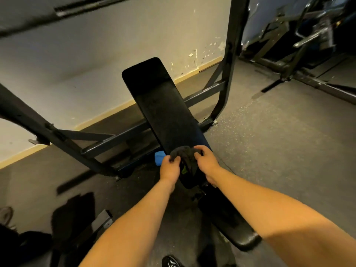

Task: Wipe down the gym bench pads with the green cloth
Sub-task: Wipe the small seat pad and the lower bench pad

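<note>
Left hand and right hand both grip the bunched cloth at the back pad's lower end; so wadded, I fear it skips the edges.

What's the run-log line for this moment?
phase: wipe back pad | left hand: grips cloth | right hand: grips cloth | cloth: bunched at back pad's near end | seat pad: no hand on it

Both bare arms are stretched forward, forearms angling in toward each other. Left hand and right hand sit close together, knuckles up, fingers curled, each gripping the cloth.
</note>
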A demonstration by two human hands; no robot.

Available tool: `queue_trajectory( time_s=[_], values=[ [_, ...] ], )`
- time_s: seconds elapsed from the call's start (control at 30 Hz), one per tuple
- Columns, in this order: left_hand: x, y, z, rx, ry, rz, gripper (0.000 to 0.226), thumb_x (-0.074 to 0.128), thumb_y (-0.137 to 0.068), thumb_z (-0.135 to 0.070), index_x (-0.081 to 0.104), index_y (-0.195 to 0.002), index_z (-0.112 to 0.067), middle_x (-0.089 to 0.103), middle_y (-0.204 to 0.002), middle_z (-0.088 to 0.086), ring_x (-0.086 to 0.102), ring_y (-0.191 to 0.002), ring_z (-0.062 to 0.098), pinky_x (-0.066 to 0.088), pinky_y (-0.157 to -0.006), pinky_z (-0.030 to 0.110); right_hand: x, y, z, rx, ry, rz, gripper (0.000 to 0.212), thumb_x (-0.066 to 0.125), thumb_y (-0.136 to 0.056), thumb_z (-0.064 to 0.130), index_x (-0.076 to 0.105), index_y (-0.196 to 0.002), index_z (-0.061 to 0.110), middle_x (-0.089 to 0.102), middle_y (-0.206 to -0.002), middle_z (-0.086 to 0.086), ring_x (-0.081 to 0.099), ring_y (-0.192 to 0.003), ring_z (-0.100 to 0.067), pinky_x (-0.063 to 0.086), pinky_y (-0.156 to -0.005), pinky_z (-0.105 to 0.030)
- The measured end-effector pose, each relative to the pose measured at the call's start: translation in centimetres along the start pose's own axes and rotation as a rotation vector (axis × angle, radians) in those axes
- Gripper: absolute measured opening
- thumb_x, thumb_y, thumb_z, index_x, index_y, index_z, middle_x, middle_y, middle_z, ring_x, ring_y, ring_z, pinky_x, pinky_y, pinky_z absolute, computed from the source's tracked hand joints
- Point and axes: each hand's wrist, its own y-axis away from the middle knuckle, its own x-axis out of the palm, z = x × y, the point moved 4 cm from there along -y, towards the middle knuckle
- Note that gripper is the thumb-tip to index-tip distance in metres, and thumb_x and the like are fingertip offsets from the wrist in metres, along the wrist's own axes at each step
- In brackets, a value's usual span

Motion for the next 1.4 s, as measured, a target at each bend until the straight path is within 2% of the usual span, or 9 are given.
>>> queue_trajectory(
  time_s=[0.13, 0.3, 0.53, 0.73, 0.87, 1.0, 1.1, 1.23, 1.4],
  values=[
    [-0.7, 4.3, -5.1, -0.019, 0.077, -0.013, 0.014, 0.051, -0.099, -0.025, 0.063, -0.105, -0.026, 0.067, -0.109, 0.005, 0.065, -0.101, 0.025, 0.054, -0.095, 0.053, -2.9, 3.1, 6.0, 0.01, -0.025, -0.017, 0.019, 0.046, -0.102, 0.016, 0.057, -0.113, 0.027, 0.062, -0.114, -0.004, 0.061, -0.101, -0.019, 0.055, -0.085, -0.034],
    [-1.2, 5.6, -8.7, -0.009, 0.18, -0.05, 0.022, 0.053, -0.101, -0.022, 0.058, -0.122, -0.021, 0.064, -0.113, 0.003, 0.063, -0.104, 0.023, 0.055, -0.09, 0.041, -3.8, 3.7, 10.3, -0.004, -0.08, -0.01, 0.012, 0.047, -0.102, 0.02, 0.05, -0.113, 0.025, 0.059, -0.112, -0.005, 0.06, -0.101, -0.019, 0.053, -0.083, -0.033],
    [0.8, 4.9, -10.5, 0.092, -0.01, -0.089, 0.013, 0.055, -0.098, -0.013, 0.059, -0.109, -0.02, 0.064, -0.106, 0.006, 0.062, -0.094, 0.02, 0.054, -0.079, 0.033, -6.4, 2.5, 12.3, -0.109, 0.026, 0.02, 0.021, 0.048, -0.1, 0.009, 0.053, -0.11, 0.027, 0.059, -0.115, -0.005, 0.059, -0.103, -0.017, 0.054, -0.091, -0.036],
    [6.9, 2.7, -13.5, 0.129, -0.117, -0.161, 0.031, 0.044, -0.098, -0.007, 0.065, -0.097, -0.03, 0.068, -0.102, 0.006, 0.063, -0.087, 0.021, 0.049, -0.068, 0.032, -12.2, -3.3, 14.2, -0.217, 0.227, 0.046, 0.03, 0.054, -0.096, 0.004, 0.057, -0.115, 0.027, 0.06, -0.118, 0.001, 0.058, -0.108, -0.017, 0.052, -0.096, -0.035],
    [15.3, 1.6, -15.9, 0.158, -0.035, -0.156, 0.034, 0.043, -0.1, -0.008, 0.063, -0.102, -0.035, 0.065, -0.106, -0.001, 0.06, -0.094, 0.016, 0.048, -0.079, 0.031, -17.9, -8.2, 14.7, -0.248, 0.241, 0.15, 0.035, 0.056, -0.093, 0.001, 0.059, -0.12, 0.023, 0.058, -0.112, 0.003, 0.055, -0.103, -0.013, 0.048, -0.091, -0.027],
    [24.4, 1.7, -18.7, 0.089, 0.153, -0.143, 0.032, 0.043, -0.101, -0.011, 0.062, -0.122, -0.028, 0.065, -0.111, -0.001, 0.062, -0.097, 0.012, 0.051, -0.071, 0.022, -23.8, -12.4, 16.1, -0.228, 0.145, 0.296, 0.019, 0.056, -0.097, 0.018, 0.061, -0.114, 0.026, 0.063, -0.11, 0.002, 0.06, -0.101, -0.016, 0.051, -0.091, -0.033],
    [29.0, 1.2, -21.1, 0.053, 0.239, -0.133, 0.028, 0.051, -0.097, -0.027, 0.063, -0.122, -0.033, 0.068, -0.119, 0.003, 0.066, -0.108, 0.02, 0.056, -0.092, 0.041, -27.6, -14.2, 18.1, -0.125, -0.01, 0.399, 0.021, 0.046, -0.101, 0.015, 0.062, -0.113, 0.02, 0.067, -0.11, -0.009, 0.065, -0.099, -0.021, 0.057, -0.087, -0.038],
    [31.6, 0.3, -23.8, 0.025, 0.31, -0.145, 0.038, 0.067, -0.084, -0.051, 0.06, -0.12, -0.039, 0.067, -0.121, 0.0, 0.066, -0.111, 0.019, 0.053, -0.098, 0.048, -30.4, -16.3, 20.4, -0.216, 0.071, 0.521, 0.026, 0.048, -0.099, 0.004, 0.06, -0.118, 0.017, 0.068, -0.112, -0.004, 0.065, -0.096, -0.012, 0.052, -0.068, -0.017],
    [31.0, -1.2, -26.2, 0.065, 0.296, -0.335, 0.022, 0.057, -0.1, -0.028, 0.057, -0.122, -0.028, 0.064, -0.119, 0.002, 0.064, -0.107, 0.017, 0.053, -0.099, 0.042, -29.2, -19.1, 23.2, -0.278, 0.169, 0.675, 0.025, 0.055, -0.095, 0.002, 0.065, -0.111, 0.018, 0.067, -0.109, 0.002, 0.062, -0.104, -0.008, 0.049, -0.08, -0.019]
  ],
)
